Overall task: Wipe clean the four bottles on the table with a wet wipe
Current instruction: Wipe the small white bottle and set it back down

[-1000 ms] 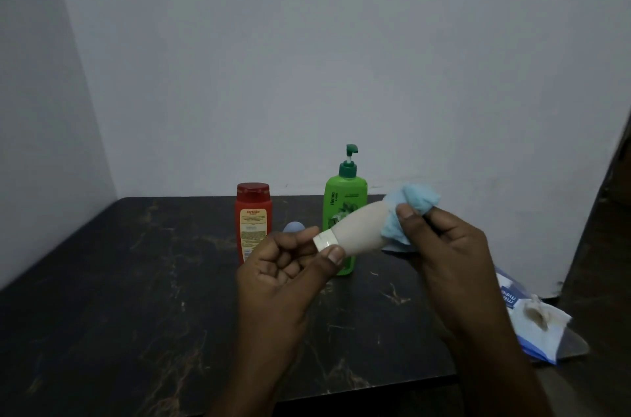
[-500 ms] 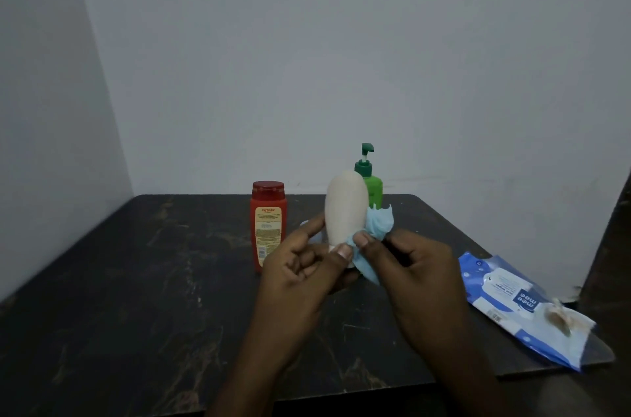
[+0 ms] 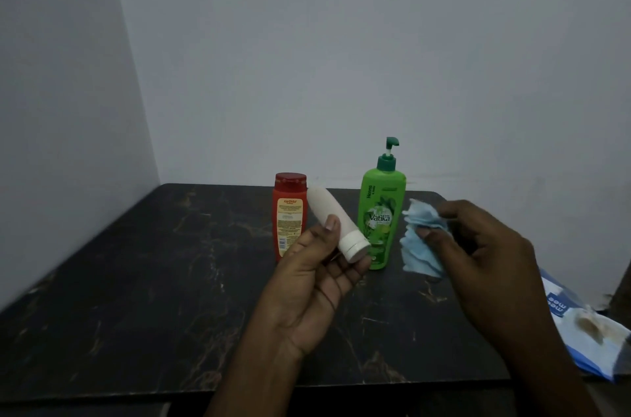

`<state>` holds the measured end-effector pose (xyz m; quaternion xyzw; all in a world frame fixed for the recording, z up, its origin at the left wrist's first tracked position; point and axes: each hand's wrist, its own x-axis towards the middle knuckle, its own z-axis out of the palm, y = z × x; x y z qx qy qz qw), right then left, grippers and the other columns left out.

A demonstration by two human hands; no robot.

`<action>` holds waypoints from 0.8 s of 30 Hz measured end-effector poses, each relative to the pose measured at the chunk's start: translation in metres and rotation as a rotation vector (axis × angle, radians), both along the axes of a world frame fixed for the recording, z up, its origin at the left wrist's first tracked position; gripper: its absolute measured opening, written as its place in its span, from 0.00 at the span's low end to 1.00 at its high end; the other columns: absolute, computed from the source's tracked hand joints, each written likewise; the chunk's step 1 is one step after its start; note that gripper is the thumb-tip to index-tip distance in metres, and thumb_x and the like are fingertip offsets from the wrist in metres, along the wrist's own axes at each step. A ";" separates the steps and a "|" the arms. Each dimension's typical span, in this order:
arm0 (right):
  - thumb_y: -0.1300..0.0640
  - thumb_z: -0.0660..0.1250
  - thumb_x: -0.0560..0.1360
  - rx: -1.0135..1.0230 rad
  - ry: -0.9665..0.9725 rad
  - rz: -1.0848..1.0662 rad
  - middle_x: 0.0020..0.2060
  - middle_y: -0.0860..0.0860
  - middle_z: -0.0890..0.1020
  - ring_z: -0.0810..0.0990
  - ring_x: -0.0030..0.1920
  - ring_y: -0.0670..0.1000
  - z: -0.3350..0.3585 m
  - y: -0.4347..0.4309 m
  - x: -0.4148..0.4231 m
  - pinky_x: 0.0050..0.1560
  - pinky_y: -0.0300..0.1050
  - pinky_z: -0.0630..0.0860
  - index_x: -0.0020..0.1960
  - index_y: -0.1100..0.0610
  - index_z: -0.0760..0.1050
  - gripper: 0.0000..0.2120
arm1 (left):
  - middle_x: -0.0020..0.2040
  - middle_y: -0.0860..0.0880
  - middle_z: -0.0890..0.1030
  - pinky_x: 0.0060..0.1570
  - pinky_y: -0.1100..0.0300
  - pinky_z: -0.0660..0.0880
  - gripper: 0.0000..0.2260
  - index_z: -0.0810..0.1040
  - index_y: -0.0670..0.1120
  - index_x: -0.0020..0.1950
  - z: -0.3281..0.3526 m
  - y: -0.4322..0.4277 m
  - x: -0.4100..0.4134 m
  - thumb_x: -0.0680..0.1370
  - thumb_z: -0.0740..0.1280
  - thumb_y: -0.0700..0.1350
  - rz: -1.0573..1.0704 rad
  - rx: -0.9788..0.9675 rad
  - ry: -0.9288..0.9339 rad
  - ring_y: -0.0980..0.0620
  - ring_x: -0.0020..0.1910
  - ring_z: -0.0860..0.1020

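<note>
Left hand (image 3: 317, 280) gripped white bottle (image 3: 327, 215) just left of green bottle (image 3: 380, 211). Right hand (image 3: 478, 256) pinched bunched wipe (image 3: 421, 245) just right of it, not touching white bottle. Likely wiping step; next move: close wipe onto bottle.

green btl (image 3: 381, 201): Vatika | wipes pk (image 3: 560, 305): mee mee | red btl (image 3: 289, 211): Karthika, prob.

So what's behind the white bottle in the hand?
The red bottle stands behind the white bottle; its right edge is covered. The cap covers a bit of the green pump bottle.
</note>
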<state>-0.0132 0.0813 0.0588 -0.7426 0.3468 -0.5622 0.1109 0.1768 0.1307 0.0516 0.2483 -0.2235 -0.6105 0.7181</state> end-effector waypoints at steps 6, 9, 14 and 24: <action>0.61 0.66 0.76 -0.112 0.067 0.120 0.52 0.43 0.85 0.83 0.53 0.39 -0.004 0.006 0.014 0.51 0.32 0.77 0.59 0.53 0.83 0.14 | 0.56 0.38 0.84 0.51 0.45 0.83 0.24 0.75 0.39 0.67 0.000 0.000 -0.003 0.72 0.71 0.41 0.005 -0.019 -0.050 0.41 0.52 0.85; 0.54 0.67 0.78 -0.173 0.167 0.228 0.60 0.45 0.83 0.80 0.61 0.40 -0.006 0.015 0.024 0.60 0.36 0.77 0.63 0.55 0.81 0.14 | 0.58 0.37 0.84 0.41 0.52 0.84 0.27 0.74 0.40 0.69 0.002 0.003 -0.004 0.70 0.72 0.41 0.046 -0.030 -0.095 0.42 0.52 0.85; 0.58 0.70 0.78 -0.309 0.247 0.198 0.62 0.49 0.83 0.80 0.63 0.43 -0.009 0.014 0.026 0.64 0.38 0.76 0.62 0.56 0.82 0.13 | 0.56 0.39 0.85 0.40 0.52 0.84 0.27 0.75 0.42 0.67 0.005 0.005 -0.003 0.68 0.73 0.42 0.128 -0.061 -0.158 0.43 0.49 0.86; 0.65 0.68 0.77 -0.318 0.017 0.011 0.54 0.52 0.85 0.82 0.57 0.43 -0.010 0.010 0.029 0.60 0.36 0.76 0.59 0.61 0.82 0.12 | 0.46 0.45 0.87 0.44 0.46 0.84 0.25 0.75 0.45 0.64 0.008 0.008 -0.008 0.67 0.73 0.40 0.180 -0.134 -0.215 0.43 0.47 0.86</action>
